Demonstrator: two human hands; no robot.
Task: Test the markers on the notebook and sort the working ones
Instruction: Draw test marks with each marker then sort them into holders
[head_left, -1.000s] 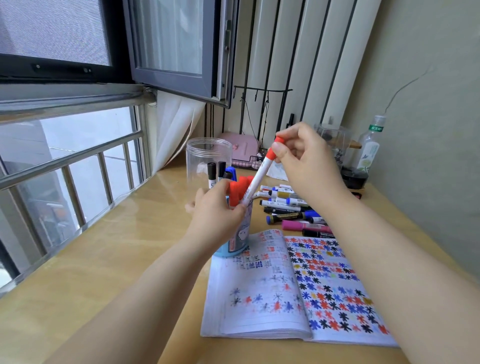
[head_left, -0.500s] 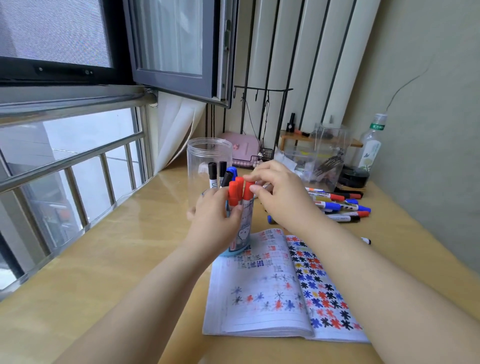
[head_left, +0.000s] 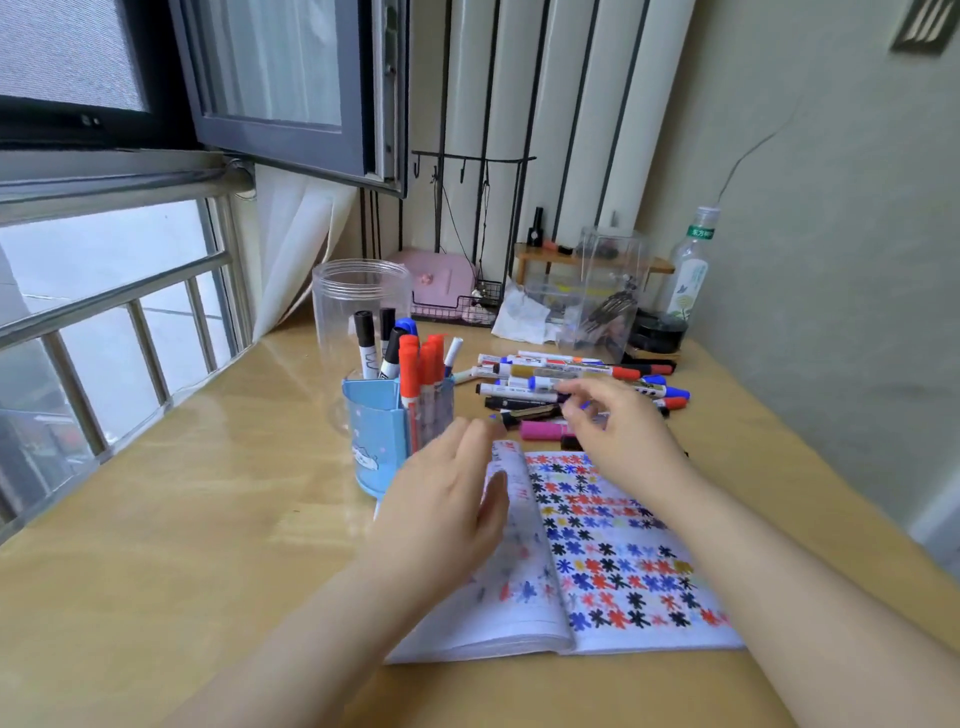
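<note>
An open notebook (head_left: 613, 551) covered in red, blue and black star marks lies on the wooden desk. Behind its left page stands a blue pen holder (head_left: 376, 436) with several red-capped markers (head_left: 418, 374) upright in it. A pile of loose markers (head_left: 561, 379) lies behind the notebook. My left hand (head_left: 441, 509) rests flat and open over the notebook's left page, beside the holder. Over the near edge of the pile hovers my right hand (head_left: 618, 431), fingers apart and blurred, holding nothing. A pink marker (head_left: 543, 430) lies just left of it.
A clear plastic jar (head_left: 358, 296) with black and blue markers stands behind the holder. At the back are a clear box (head_left: 602, 296), a plastic bottle (head_left: 688, 270), a black round tin (head_left: 660, 330) and a pink case (head_left: 441, 283). A window railing runs along the left.
My right hand put the red-capped marker into the blue holder, then moved right to the marker pile. My left hand let go of the holder and came down onto the notebook.
</note>
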